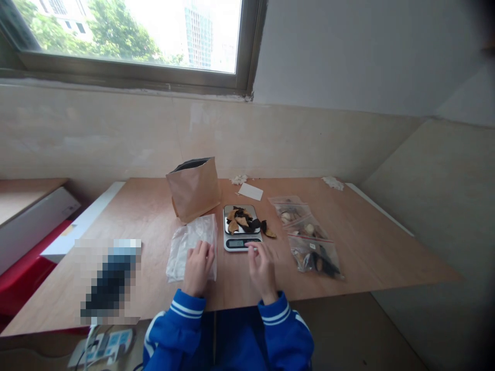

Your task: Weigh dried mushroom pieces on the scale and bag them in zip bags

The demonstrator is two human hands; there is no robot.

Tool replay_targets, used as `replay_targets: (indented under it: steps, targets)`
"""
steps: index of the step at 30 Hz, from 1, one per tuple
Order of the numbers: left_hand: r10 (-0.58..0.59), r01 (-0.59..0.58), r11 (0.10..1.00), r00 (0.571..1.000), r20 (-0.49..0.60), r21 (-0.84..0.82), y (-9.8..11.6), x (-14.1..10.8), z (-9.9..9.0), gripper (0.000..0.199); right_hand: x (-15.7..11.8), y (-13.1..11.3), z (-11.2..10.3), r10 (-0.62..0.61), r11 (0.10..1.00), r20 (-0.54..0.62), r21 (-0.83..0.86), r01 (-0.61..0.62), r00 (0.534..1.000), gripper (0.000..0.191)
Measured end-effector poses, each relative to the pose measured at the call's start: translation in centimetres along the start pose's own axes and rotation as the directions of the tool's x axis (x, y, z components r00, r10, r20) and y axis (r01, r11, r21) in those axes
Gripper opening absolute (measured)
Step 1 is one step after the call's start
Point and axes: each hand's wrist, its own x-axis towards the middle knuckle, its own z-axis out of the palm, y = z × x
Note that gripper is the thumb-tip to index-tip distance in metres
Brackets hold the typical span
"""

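Note:
My left hand (199,267) rests over the right part of a clear plastic bag (180,252) lying flat on the table, its fingers loosely curled together and nothing visible in them. At the front of a white digital kitchen scale (228,245), my right hand (263,267) has its fingertips by the control panel, thumb and fingers apart. It holds nothing. On the scale's plate lies a heap of dried brown and black pieces (242,220), which look like peel or dried fungus. Some of them hang over the plate's right edge.
A brown kraft paper bag (195,190) stands upright with its top open behind the plastic bag. Several zip bags (315,257) of dried goods overlap at the right. A white card (250,191) and crumpled white scraps (332,183) lie near the wall. A pixelated patch (110,281) covers something at the left.

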Motion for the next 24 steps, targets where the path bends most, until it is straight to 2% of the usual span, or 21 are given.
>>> replay_targets:
  steps: [2, 4, 6, 8, 11, 13, 14, 17, 19, 21, 22, 24]
  targets:
    - [0.094, -0.093, 0.992, 0.996, 0.009, -0.08, 1.3, -0.1, -0.4, 0.031, -0.3, -2.8, 1.1, 0.044, 0.983, 0.187, 0.165, -0.075, 0.981, 0.022]
    - [0.163, -0.15, 0.97, 0.985, 0.051, -0.193, 2.2, -0.2, -0.6, 0.029, -0.2, -4.6, 1.9, 0.078, 0.956, 0.294, 0.251, -0.155, 0.953, 0.025]
    - [0.148, -0.122, 0.939, 0.987, 0.059, -0.322, 2.6, -0.2, -0.9, 0.027, 0.3, -4.9, 2.1, 0.09, 0.934, 0.324, 0.302, -0.193, 0.942, 0.029]
    - [0.069, -0.048, 0.9, 0.997, 0.033, -0.434, 2.6, -0.1, -1.5, 0.027, 0.9, -4.0, 1.7, 0.082, 0.926, 0.33, 0.323, -0.194, 0.94, 0.033]
    - [-0.093, 0.046, 0.855, 0.993, -0.066, -0.516, 2.4, 0.3, -2.9, 0.03, 1.8, -2.1, 0.4, 0.142, 0.934, 0.254, 0.285, -0.214, 0.957, 0.035]
    - [-0.203, 0.093, 0.847, 0.967, -0.155, -0.524, 2.4, 0.8, -3.9, 0.033, 2.6, -1.3, -0.5, 0.181, 0.94, 0.194, 0.254, -0.227, 0.964, 0.036]
    - [-0.243, 0.114, 0.842, 0.953, -0.182, -0.527, 2.4, 1.1, -4.3, 0.034, 3.0, -1.1, -0.8, 0.159, 0.945, 0.208, 0.25, -0.21, 0.965, 0.037]
    - [-0.314, 0.175, 0.81, 0.936, -0.162, -0.56, 2.7, 2.2, -4.9, 0.035, 4.4, -0.4, -1.0, -0.011, 0.967, 0.28, 0.246, -0.061, 0.96, 0.034]
    - [-0.353, 0.221, 0.781, 0.928, -0.121, -0.585, 2.9, 2.9, -5.0, 0.035, 5.4, 0.6, -0.6, -0.067, 0.988, 0.173, 0.148, 0.041, 0.983, 0.031]
    - [-0.388, 0.258, 0.762, 0.916, -0.1, -0.594, 2.9, 3.7, -4.9, 0.034, 6.3, 2.3, 0.3, -0.077, 0.997, 0.015, -0.027, 0.078, 0.997, 0.032]
    - [-0.4, 0.269, 0.757, 0.911, -0.096, -0.596, 2.9, 4.1, -4.8, 0.034, 6.7, 3.3, 0.8, -0.082, 0.991, -0.021, -0.104, 0.079, 0.996, 0.034]
    - [-0.41, 0.28, 0.75, 0.908, -0.089, -0.599, 2.8, 4.7, -4.7, 0.035, 7.2, 5.1, 1.6, -0.085, 0.975, -0.008, -0.204, 0.082, 0.996, 0.038]
